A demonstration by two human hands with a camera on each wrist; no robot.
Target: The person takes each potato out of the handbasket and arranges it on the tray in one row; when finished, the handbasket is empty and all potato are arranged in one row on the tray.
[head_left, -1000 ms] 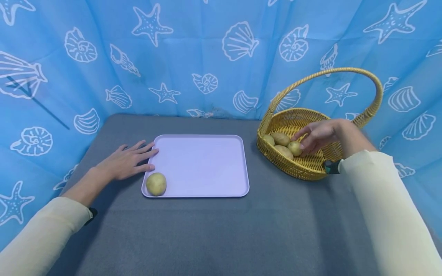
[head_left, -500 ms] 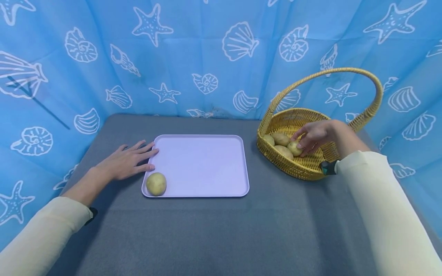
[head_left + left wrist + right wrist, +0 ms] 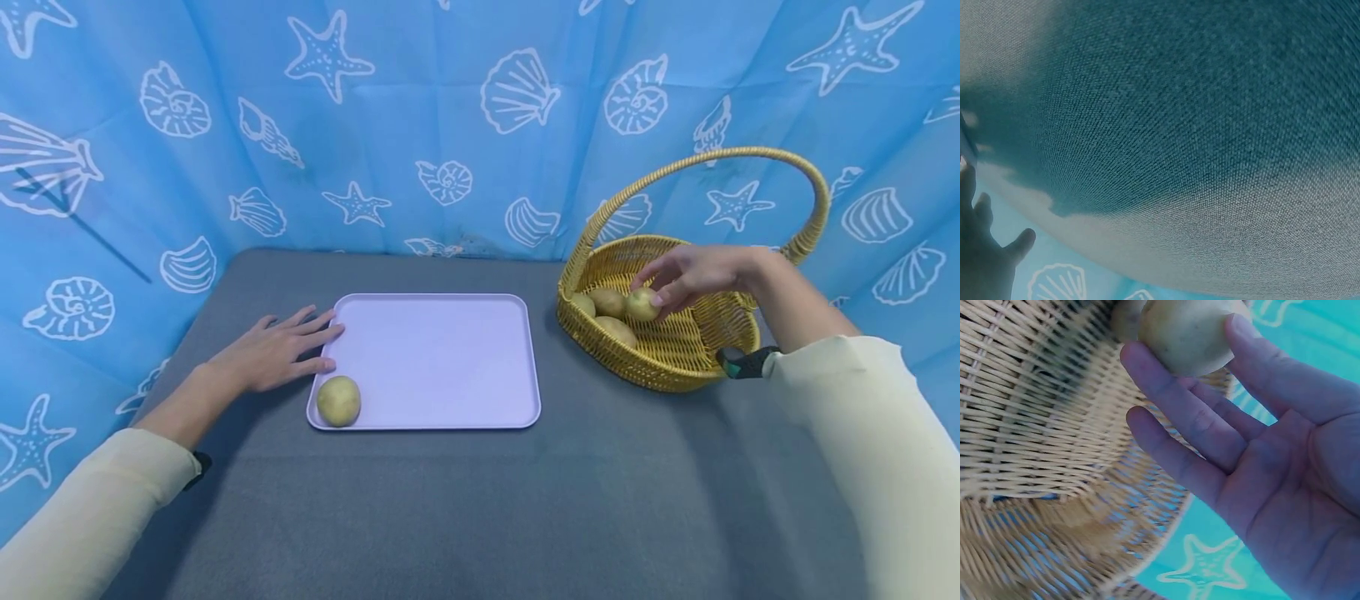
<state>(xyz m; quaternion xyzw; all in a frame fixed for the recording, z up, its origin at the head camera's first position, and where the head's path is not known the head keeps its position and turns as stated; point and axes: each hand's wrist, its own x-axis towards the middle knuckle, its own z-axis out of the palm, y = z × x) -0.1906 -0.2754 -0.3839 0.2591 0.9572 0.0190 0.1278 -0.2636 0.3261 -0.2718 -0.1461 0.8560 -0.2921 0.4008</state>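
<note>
My right hand point(image 3: 693, 275) pinches a small potato point(image 3: 641, 305) between thumb and fingertips, over the inside of the yellow wicker basket point(image 3: 667, 375). In the right wrist view that potato point(image 3: 1185, 337) sits at the tips of the fingers, close above the weave. Several more potatoes point(image 3: 609, 302) lie at the basket's left end. My left hand point(image 3: 273, 354) is spread flat, its fingertips on the left rim of the pale lilac tray point(image 3: 435, 362). One large potato point(image 3: 339, 401) rests in the tray's near left corner, just below that hand.
The basket's tall arched handle point(image 3: 712, 156) rises over the right forearm. Grey cloth covers the table point(image 3: 480, 508). A blue curtain point(image 3: 450, 125) with white shell prints hangs right behind the table's far edge.
My right hand has lifted the small potato slightly up from the others in the basket, and its wrist has shifted right. The left hand and the tray have stayed put.
</note>
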